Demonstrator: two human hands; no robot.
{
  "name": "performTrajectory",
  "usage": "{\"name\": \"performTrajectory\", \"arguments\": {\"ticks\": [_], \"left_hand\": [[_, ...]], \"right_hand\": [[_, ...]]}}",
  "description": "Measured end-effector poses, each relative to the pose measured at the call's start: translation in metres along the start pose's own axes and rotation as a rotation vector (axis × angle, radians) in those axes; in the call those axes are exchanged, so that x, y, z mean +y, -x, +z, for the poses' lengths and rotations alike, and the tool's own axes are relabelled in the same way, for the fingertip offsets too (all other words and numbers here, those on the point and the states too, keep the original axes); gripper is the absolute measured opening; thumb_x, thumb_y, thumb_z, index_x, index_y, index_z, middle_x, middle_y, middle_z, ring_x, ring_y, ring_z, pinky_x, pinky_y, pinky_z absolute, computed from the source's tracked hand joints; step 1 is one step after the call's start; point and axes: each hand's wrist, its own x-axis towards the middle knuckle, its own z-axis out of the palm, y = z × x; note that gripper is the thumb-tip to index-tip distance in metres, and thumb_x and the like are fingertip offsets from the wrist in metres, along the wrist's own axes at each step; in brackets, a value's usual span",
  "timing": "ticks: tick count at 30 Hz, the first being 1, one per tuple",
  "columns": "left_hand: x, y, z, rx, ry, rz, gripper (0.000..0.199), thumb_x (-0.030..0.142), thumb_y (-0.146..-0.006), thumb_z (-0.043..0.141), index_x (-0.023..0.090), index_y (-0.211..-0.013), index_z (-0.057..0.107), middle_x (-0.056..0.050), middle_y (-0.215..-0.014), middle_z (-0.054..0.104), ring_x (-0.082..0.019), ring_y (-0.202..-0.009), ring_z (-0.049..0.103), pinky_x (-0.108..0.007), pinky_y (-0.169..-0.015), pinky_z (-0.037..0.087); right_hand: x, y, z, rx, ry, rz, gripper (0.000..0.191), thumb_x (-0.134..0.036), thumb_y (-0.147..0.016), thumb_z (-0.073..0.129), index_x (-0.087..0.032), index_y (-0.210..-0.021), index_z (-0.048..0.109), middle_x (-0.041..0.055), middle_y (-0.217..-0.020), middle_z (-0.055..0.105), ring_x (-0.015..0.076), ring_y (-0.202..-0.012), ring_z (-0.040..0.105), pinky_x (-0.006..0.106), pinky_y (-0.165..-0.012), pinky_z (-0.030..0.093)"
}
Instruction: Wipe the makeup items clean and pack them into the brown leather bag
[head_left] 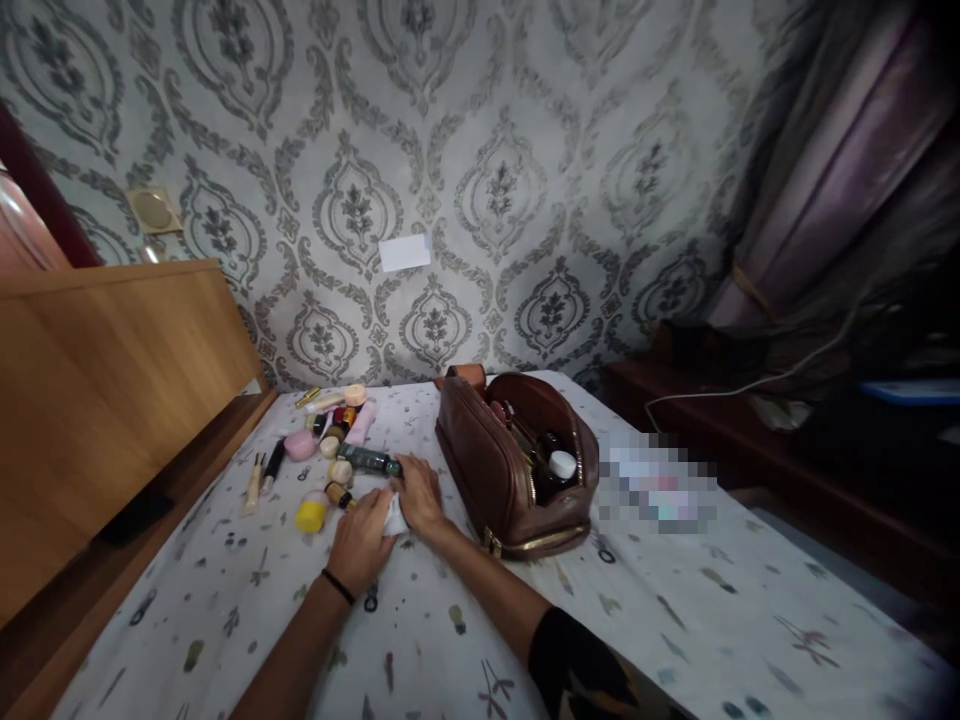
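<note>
My left hand (363,540), with a black band at the wrist, is closed on a crumpled white wipe or tissue (394,516). My right hand (418,496) presses against the wipe's other side, fingers curled; anything beneath them is hidden. A dark green bottle (364,459) lies just beyond, its cap close to my right fingertips. Beside my left fingers is a small amber bottle (339,495), with a yellow-lidded jar (310,514) to its left. An open brown leather toiletry bag (487,460) stands right of my hands, holding a white-capped container (562,464) and other items.
Several cosmetics lie farther back left, including a pink jar (301,444), a pink tube (361,424), a black tube (274,464) and a beige tube (253,486). A wooden board (127,400) edges the patterned sheet (420,650). A blurred-out item (660,485) lies right of the bag.
</note>
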Motion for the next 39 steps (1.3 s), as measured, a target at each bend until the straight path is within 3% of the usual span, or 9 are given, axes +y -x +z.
{"name": "performTrajectory", "arguments": {"ticks": [6,14,30,39], "left_hand": [[0.008,-0.001,-0.008,-0.068,-0.049,-0.028,0.024,0.015,-0.081,0.053,0.017,-0.105,0.053,-0.010,-0.105,0.062,-0.028,-0.103,0.059,-0.037,-0.083,0.046],[0.004,-0.001,-0.001,-0.041,-0.030,-0.046,0.021,0.016,-0.083,0.053,0.018,-0.104,0.053,-0.009,-0.105,0.062,-0.027,-0.103,0.058,-0.036,-0.084,0.046],[0.007,0.001,-0.005,-0.029,-0.008,-0.044,0.022,0.009,-0.079,0.049,0.020,-0.098,0.052,-0.008,-0.102,0.061,-0.025,-0.099,0.057,-0.035,-0.082,0.046],[0.010,0.002,-0.011,0.000,0.016,-0.043,0.037,0.001,-0.062,0.045,0.022,-0.091,0.054,-0.006,-0.097,0.065,-0.023,-0.099,0.059,-0.033,-0.086,0.045]], "right_hand": [[0.007,0.001,0.002,0.010,-0.038,-0.032,0.037,-0.010,-0.087,0.054,-0.020,-0.122,0.061,0.0069,-0.122,0.066,0.0229,-0.116,0.055,0.034,-0.099,0.038],[0.004,0.001,-0.002,-0.002,-0.061,-0.047,0.037,-0.011,-0.087,0.052,-0.020,-0.121,0.061,0.0077,-0.120,0.067,0.0243,-0.114,0.056,0.036,-0.098,0.038],[0.010,-0.001,0.001,-0.009,-0.078,-0.057,0.034,-0.014,-0.087,0.055,-0.017,-0.120,0.061,0.0078,-0.118,0.068,0.0234,-0.112,0.056,0.034,-0.098,0.037],[0.009,-0.001,0.001,-0.023,-0.066,-0.054,0.035,-0.014,-0.087,0.054,-0.017,-0.121,0.061,0.0096,-0.119,0.067,0.0239,-0.112,0.055,0.034,-0.099,0.037]]}}
